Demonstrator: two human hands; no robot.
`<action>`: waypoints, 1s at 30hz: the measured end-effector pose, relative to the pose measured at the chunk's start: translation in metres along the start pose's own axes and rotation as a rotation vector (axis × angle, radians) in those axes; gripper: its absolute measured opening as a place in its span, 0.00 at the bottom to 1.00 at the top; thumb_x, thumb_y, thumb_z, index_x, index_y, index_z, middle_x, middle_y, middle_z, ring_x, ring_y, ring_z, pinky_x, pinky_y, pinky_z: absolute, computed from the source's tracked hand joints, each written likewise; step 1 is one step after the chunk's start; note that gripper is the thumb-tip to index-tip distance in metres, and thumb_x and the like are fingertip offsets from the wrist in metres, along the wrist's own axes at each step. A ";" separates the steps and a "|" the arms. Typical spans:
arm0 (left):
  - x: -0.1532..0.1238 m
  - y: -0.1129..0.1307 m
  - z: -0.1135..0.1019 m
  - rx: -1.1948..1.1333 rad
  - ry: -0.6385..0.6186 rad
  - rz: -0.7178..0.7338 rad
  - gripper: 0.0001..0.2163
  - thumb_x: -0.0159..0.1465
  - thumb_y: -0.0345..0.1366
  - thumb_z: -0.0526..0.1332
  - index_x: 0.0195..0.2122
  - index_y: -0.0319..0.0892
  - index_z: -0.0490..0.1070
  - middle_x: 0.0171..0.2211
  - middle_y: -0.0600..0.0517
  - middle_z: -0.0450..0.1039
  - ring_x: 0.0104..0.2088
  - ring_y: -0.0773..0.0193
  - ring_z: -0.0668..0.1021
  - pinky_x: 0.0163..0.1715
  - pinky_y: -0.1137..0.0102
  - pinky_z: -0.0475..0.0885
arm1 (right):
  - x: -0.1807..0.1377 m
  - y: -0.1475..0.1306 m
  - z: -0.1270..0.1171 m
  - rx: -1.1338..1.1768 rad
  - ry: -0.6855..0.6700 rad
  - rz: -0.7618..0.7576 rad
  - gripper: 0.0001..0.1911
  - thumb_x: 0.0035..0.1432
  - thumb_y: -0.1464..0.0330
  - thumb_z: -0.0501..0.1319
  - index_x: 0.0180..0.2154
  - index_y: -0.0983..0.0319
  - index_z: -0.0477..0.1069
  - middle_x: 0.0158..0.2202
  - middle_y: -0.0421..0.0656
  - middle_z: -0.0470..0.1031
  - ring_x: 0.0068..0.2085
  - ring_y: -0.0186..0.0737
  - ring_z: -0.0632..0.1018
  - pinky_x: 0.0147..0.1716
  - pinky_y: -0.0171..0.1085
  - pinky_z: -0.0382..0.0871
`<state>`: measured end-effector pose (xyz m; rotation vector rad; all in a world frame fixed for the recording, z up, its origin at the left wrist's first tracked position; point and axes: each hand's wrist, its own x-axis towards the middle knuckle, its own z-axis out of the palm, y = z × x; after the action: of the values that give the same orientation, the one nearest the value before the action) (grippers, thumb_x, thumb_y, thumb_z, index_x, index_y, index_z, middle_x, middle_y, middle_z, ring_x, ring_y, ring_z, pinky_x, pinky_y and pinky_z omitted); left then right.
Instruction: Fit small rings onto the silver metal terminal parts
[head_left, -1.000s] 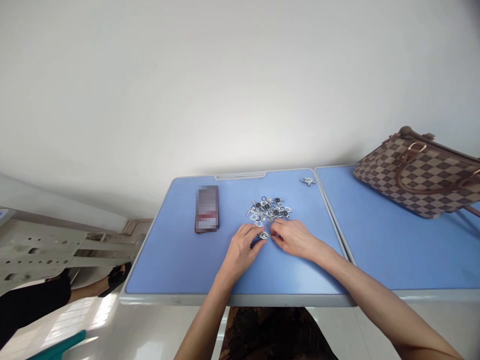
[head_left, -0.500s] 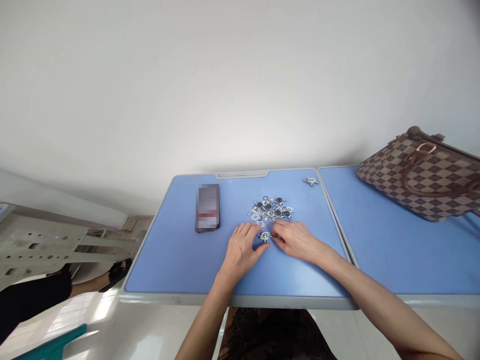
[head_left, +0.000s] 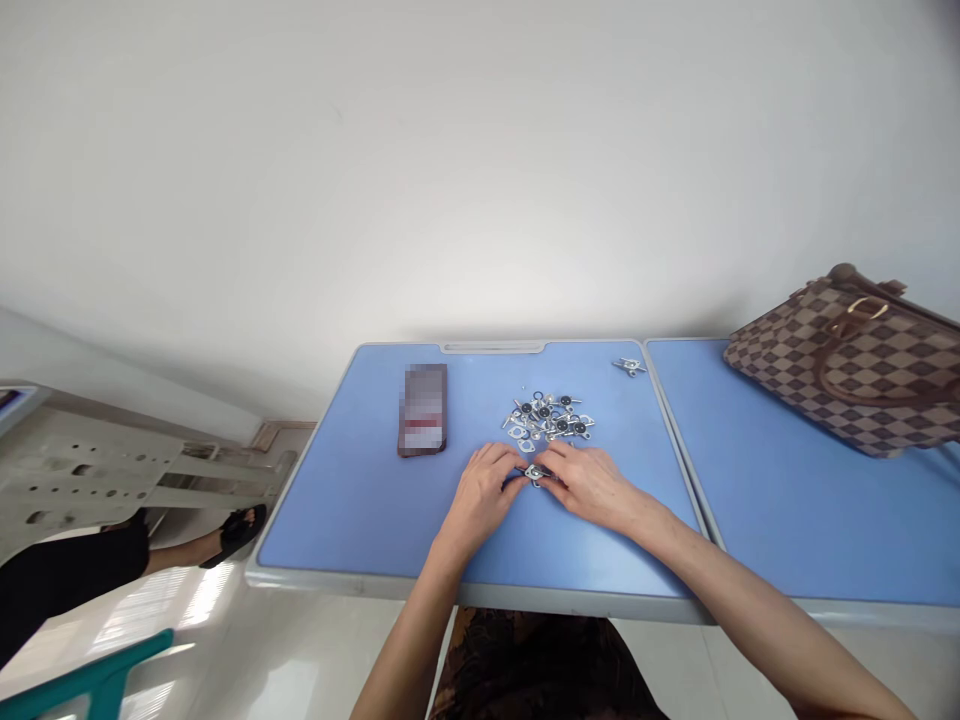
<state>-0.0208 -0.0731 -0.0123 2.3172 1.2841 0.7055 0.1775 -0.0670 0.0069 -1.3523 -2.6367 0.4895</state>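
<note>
Between my fingertips, close to the blue tabletop (head_left: 360,510), is a small silver metal fitting (head_left: 534,473) with a flat flange and thin rods at its sides. My left hand (head_left: 484,495) pinches its left end with thumb and fingers. On the other end, my right hand (head_left: 585,485) is closed with bent fingers. Just beyond both hands lies a loose pile of small metal parts (head_left: 551,415), with black round caps, dark rings, pins and flat flange plates. The fingers cover part of the fitting.
A phone (head_left: 422,410) lies to the left of the pile. Another silver fitting (head_left: 629,367) sits at the table's far right corner. A brown checkered handbag (head_left: 862,365) stands on the adjoining table. At the left are a person's leg (head_left: 187,553) and a pale plastic chair (head_left: 90,475).
My left thumb and fingers have closed in on the fitting, and my right hand has drawn nearer to it. The view has shifted slightly.
</note>
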 end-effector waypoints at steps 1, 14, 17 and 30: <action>0.000 0.000 0.000 0.001 -0.001 0.000 0.04 0.63 0.29 0.60 0.38 0.45 0.71 0.40 0.51 0.73 0.42 0.60 0.74 0.45 0.61 0.70 | 0.001 0.000 0.001 -0.004 0.004 0.005 0.08 0.65 0.67 0.56 0.43 0.61 0.69 0.40 0.43 0.73 0.34 0.38 0.76 0.28 0.35 0.61; 0.001 0.004 0.001 0.002 0.010 0.028 0.05 0.65 0.36 0.60 0.42 0.45 0.70 0.40 0.50 0.73 0.42 0.60 0.74 0.44 0.62 0.70 | 0.002 0.000 0.001 0.019 -0.009 0.053 0.06 0.64 0.68 0.57 0.42 0.61 0.71 0.39 0.43 0.74 0.35 0.39 0.76 0.28 0.34 0.60; 0.001 0.003 0.003 0.000 0.008 0.034 0.02 0.66 0.34 0.59 0.39 0.44 0.71 0.39 0.51 0.74 0.41 0.61 0.74 0.43 0.63 0.70 | 0.002 0.000 0.001 0.047 -0.014 0.062 0.06 0.64 0.68 0.57 0.41 0.62 0.71 0.39 0.44 0.75 0.36 0.39 0.76 0.29 0.34 0.60; 0.003 0.008 0.002 0.035 -0.020 0.065 0.06 0.64 0.37 0.61 0.42 0.45 0.70 0.40 0.50 0.73 0.42 0.59 0.74 0.43 0.62 0.70 | -0.003 0.006 -0.011 0.102 -0.040 0.064 0.08 0.59 0.70 0.61 0.42 0.62 0.69 0.39 0.43 0.76 0.38 0.41 0.76 0.32 0.35 0.61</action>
<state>-0.0126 -0.0744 -0.0089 2.3976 1.2261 0.6844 0.1866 -0.0635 0.0148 -1.4137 -2.5671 0.6569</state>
